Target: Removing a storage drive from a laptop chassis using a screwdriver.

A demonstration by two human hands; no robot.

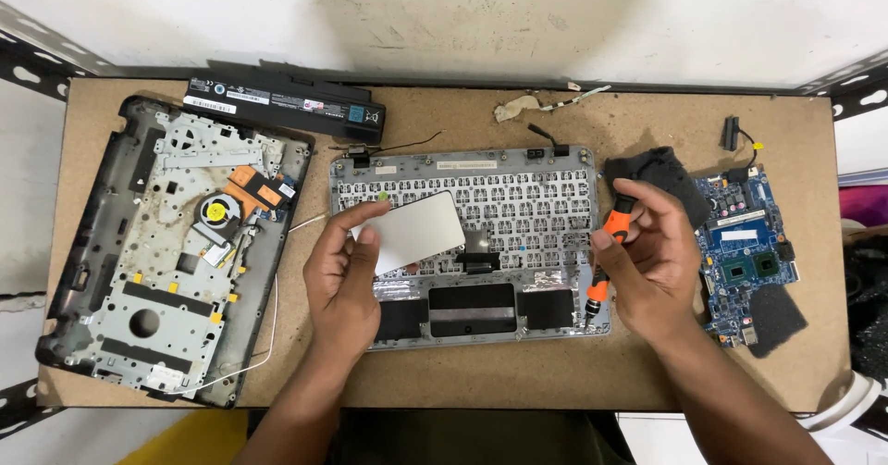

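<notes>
Left hand (344,271) gripping a flat white panel (416,229) by its left edge, thumb on the upper face and fingers underneath. Panel tilted a little, hovering over the left half of the keyboard frame (518,197), near the middle of the view, slightly toward 9 o'clock.

Right hand (652,261) closed around a screwdriver (606,257) with orange and black handle. Tool almost upright, tip pointing down to 6 o'clock, over the right edge of the keyboard frame. Cannot tell whether the tip touches the frame.

Keyboard frame lying face down in the centre of the brown table (518,377), metal back plate and rows of small holes on show, three dark pads along its lower side.

At 9 o'clock, opened laptop base (166,252) with round fan and orange copper piece inside. At 11 o'clock, just above this base, long black battery (285,104). At 3 o'clock, blue circuit board (745,252), with dark foam piece (775,317) touching its lower right corner. Black cloth-like pad (661,173) between right hand and circuit board. At 12 o'clock, near the wall, crumpled scrap with thin wire (546,104).
</notes>
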